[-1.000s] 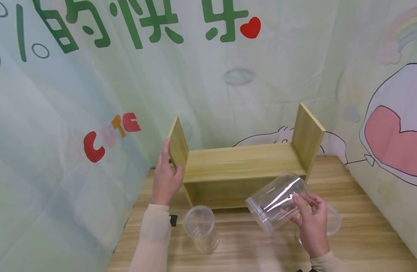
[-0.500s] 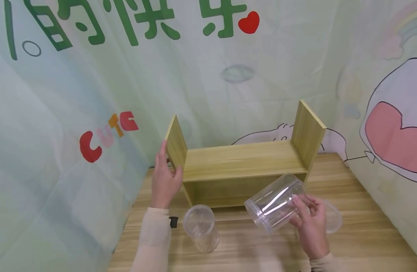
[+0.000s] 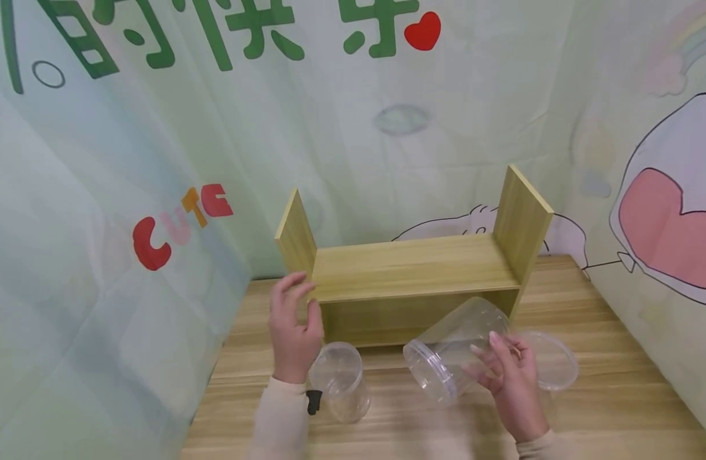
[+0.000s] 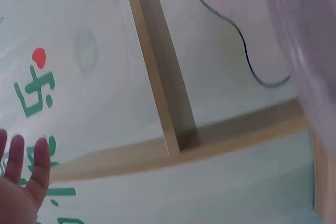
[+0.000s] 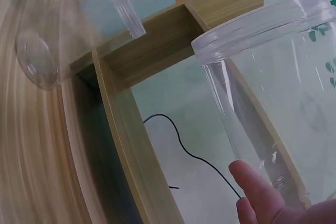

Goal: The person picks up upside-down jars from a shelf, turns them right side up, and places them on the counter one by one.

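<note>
My right hand [image 3: 516, 383] grips a clear plastic jar [image 3: 462, 342] around its side. The jar is tilted in front of the shelf's lower right part, its ridged rim facing down and left. The right wrist view shows my fingers [image 5: 257, 195] against the jar's wall. My left hand [image 3: 295, 332] holds nothing and hovers by the left end of the light wooden shelf [image 3: 416, 268], fingers loosely bent. Just right of the left wrist, a second clear jar [image 3: 349, 399] stands upright on the table.
Another clear round-rimmed container [image 3: 551, 361] stands behind my right hand, partly hidden. The wooden table [image 3: 617, 383] meets a printed fabric backdrop [image 3: 353, 147] at the back and sides. Two upright panels rise from the shelf's ends.
My left hand has come off the shelf's left panel, moving down and right toward the standing jar. The right hand has shifted slightly left with its jar, whose rim faces more toward the camera.
</note>
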{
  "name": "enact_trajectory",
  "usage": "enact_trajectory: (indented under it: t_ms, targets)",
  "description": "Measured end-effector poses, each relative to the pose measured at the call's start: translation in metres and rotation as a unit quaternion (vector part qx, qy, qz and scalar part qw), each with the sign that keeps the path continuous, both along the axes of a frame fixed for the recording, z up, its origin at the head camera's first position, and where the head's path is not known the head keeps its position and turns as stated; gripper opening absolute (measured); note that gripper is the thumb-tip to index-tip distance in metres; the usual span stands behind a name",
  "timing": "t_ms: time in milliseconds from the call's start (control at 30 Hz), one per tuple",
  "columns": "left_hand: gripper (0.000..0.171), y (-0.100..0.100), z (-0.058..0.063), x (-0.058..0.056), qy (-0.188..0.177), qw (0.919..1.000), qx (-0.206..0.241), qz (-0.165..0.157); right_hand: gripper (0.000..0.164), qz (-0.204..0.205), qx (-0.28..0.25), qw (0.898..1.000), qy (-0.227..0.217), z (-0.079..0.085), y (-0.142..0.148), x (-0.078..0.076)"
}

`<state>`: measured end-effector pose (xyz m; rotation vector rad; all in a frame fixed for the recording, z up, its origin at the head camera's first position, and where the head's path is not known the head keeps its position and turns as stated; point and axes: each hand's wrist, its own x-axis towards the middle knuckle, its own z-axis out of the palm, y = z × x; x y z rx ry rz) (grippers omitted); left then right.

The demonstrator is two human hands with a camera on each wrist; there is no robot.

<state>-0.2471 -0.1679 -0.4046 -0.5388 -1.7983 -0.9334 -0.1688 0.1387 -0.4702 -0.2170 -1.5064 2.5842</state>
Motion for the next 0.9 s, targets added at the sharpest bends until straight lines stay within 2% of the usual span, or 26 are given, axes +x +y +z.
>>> enact_trajectory:
  t_ms: [133, 267, 400, 500, 567, 667, 767, 900]
  targets:
    - [0.022, 0.016, -0.008, 0.012, 0.032, 0.9963, -0.015, -0.079, 0.025, 0.016, -0.019, 1.000, 0.001, -0.004, -0.004, 0.001]
    - [0.024, 0.031, -0.019, 0.022, 0.030, 0.9867, -0.022, -0.158, 0.022, 0.028, -0.026, 0.999, 0.006, -0.009, -0.007, 0.002]
    - [0.034, 0.049, -0.013, 0.040, 0.005, 0.9710, -0.037, -0.236, 0.021, 0.035, -0.029, 0.999, 0.006, -0.010, -0.007, 0.003]
    - [0.046, 0.062, -0.005, 0.055, -0.033, 0.9571, -0.056, -0.282, 0.022, 0.037, -0.027, 0.999, 0.002, -0.009, -0.006, 0.002]
    - [0.054, 0.068, -0.007, 0.060, -0.060, 0.9481, -0.071, -0.304, 0.024, 0.037, -0.025, 0.999, -0.004, -0.009, -0.005, 0.001]
    - [0.069, 0.075, -0.022, 0.064, -0.097, 0.9441, -0.102, -0.298, 0.026, 0.037, -0.022, 0.999, -0.017, -0.009, -0.006, 0.000]
    - [0.085, 0.081, -0.043, 0.065, -0.109, 0.9494, -0.135, -0.262, 0.030, 0.045, -0.017, 0.998, -0.028, -0.009, -0.007, 0.001]
    - [0.095, 0.087, -0.066, 0.067, -0.099, 0.9599, -0.159, -0.209, 0.034, 0.057, -0.011, 0.998, -0.038, -0.011, -0.010, 0.003]
